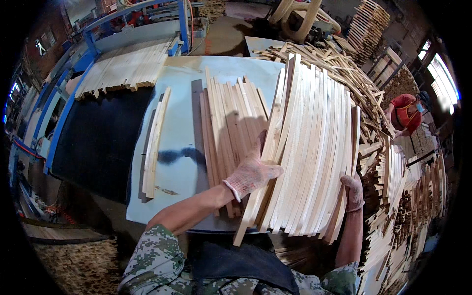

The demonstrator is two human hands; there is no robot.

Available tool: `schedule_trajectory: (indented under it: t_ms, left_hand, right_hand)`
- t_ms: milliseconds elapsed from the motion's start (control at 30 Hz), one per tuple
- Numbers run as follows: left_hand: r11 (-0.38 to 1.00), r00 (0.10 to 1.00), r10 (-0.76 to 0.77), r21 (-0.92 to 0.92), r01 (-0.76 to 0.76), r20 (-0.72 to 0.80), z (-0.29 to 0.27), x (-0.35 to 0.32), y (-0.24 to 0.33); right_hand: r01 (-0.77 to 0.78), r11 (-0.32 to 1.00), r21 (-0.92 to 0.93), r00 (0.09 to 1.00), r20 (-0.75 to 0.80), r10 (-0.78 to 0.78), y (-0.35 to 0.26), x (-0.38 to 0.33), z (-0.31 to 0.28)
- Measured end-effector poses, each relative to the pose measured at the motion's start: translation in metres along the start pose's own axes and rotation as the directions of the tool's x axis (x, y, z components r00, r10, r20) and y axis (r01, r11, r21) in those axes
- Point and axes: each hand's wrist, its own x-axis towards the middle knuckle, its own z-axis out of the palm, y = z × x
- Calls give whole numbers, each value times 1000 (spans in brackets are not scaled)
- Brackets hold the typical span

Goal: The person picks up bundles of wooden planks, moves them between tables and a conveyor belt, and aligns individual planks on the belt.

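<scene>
A wide bundle of pale wooden strips (309, 147) lies side by side between my two hands. My left hand (253, 174), in a whitish knit glove, grips its left edge, with the thumb lying across the outer strips. On the right edge, my gloved right hand (353, 191) holds the bundle from the side; part of its fingers is hidden behind the wood. One outer strip (248, 216) sticks out lower than the others on the left. Just left of the bundle, a smaller row of strips (231, 118) rests on the pale blue tabletop (182, 211), partly in shadow.
A narrow pair of strips (156, 147) lies farther left on the table. Beyond a black belt (101, 142), boards (130, 66) sit at a blue-framed machine (184, 24). Loose sticks (339, 73) heap up at right, near a person in red (405, 113).
</scene>
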Motion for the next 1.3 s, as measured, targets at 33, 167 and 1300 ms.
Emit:
schedule_trajectory:
  t_ms: [33,167,1300]
  left_hand:
    - [1000,999,24,3,-24,-24,12,5,-1]
    - [995,994,10,96,0,-105,65,33,-12]
    - [755,661,-570,8,656,-488,133,156,-67]
  right_hand:
    - [-19,1000,-13,1000,7,20,3,6,-19]
    - [-90,993,-70,994,49,93,50,72,-132]
    - [-155,979,-130,866,460,198,96,284,-139]
